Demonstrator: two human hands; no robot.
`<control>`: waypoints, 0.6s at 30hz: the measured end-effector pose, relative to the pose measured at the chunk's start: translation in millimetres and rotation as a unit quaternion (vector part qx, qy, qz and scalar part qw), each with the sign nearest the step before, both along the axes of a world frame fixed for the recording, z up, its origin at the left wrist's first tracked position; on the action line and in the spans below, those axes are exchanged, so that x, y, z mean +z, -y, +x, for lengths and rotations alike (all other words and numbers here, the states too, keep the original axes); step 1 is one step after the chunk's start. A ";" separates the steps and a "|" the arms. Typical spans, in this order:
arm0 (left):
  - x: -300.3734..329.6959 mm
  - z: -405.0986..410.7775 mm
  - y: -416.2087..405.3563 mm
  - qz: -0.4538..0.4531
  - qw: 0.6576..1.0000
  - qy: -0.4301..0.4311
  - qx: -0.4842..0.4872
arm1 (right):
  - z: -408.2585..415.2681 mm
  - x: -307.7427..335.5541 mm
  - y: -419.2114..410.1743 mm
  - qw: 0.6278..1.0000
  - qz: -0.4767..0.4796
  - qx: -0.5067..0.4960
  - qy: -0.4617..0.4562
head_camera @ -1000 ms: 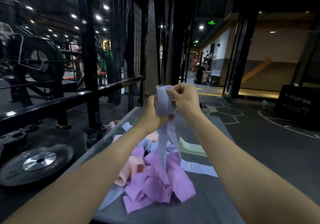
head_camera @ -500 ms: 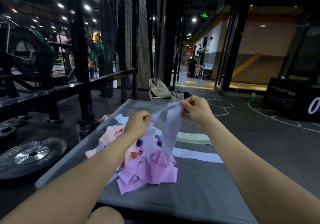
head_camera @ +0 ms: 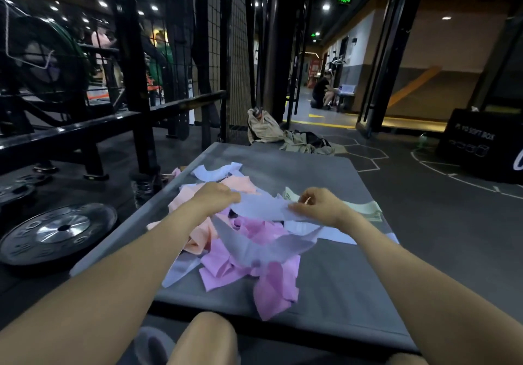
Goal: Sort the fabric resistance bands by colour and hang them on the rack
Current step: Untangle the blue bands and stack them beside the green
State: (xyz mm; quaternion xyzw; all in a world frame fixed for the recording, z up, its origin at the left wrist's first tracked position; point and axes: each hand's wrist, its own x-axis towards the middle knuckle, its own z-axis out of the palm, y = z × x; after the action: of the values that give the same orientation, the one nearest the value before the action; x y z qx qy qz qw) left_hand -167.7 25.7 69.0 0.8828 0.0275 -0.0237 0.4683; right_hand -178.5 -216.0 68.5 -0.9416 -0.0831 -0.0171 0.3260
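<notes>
Fingers of both hands are curled and pinching one pale lilac band (head_camera: 261, 207), which stretches flat between them. Holding one end, the left hand (head_camera: 215, 197) sits over the heap of bands; the right hand (head_camera: 318, 205) grips the other end, a little to the right of the heap. From the stretched length, the rest of the loop sags down in a curve and drapes across the pile below.

That pile lies on a grey mat (head_camera: 353, 279) on the floor, straight ahead of the person. It is a loose tangle: pink bands (head_camera: 260, 263) are nearest the viewer, peach bands (head_camera: 198, 231) lie to the left under the left forearm, and more lilac bands (head_camera: 218, 171) lie at the far side. Set apart to the right of the heap (partly hidden by the right hand) are pale green bands (head_camera: 365, 209), lying flat on the mat, with another lilac band (head_camera: 336, 236) flat just in front of them.

Left of the mat stands a black metal rack (head_camera: 133, 81) with a horizontal bar (head_camera: 85, 130). A weight plate (head_camera: 59, 230) lies flat on the floor beside the mat's left edge. Beyond the mat's far edge, crumpled beige clothing (head_camera: 283, 135) lies on the floor. A black box (head_camera: 478, 144) stands far right. A bare knee (head_camera: 206, 339) shows at the bottom edge.
</notes>
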 end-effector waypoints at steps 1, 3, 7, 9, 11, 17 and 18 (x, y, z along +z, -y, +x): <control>-3.2 -0.6 -1.8 0.027 1.000 0.007 -0.007 | -1.5 -4.9 0.0 0.998 -0.063 0.011 -0.015; -9.1 -0.5 -8.9 0.067 0.998 0.023 -0.002 | -4.2 -16.9 1.7 0.985 -0.165 0.026 -0.053; -16.8 -3.1 -21.7 0.093 0.995 0.036 -0.025 | 1.5 -40.1 10.0 0.976 -0.214 0.027 -0.037; -17.3 -9.1 -25.8 0.100 0.993 0.032 -0.049 | 6.6 -42.4 12.4 0.992 -0.127 0.001 0.002; -19.7 -13.0 -29.9 0.107 0.992 0.018 -0.069 | 8.6 -41.5 16.3 0.999 -0.014 -0.033 0.018; -34.0 -11.1 -39.3 0.040 0.995 -0.009 -0.091 | 9.9 -48.9 33.2 0.997 0.026 -0.076 0.013; -34.9 -10.9 -37.7 0.041 0.995 -0.002 -0.093 | 9.2 -49.9 35.0 0.996 0.033 -0.083 0.018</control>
State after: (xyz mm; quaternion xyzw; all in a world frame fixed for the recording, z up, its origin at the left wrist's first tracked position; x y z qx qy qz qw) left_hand -178.6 63.3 34.1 0.8998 -0.0524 -0.0678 0.4278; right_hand -169.3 -250.9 18.7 -0.9334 -0.0097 -0.0635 0.3532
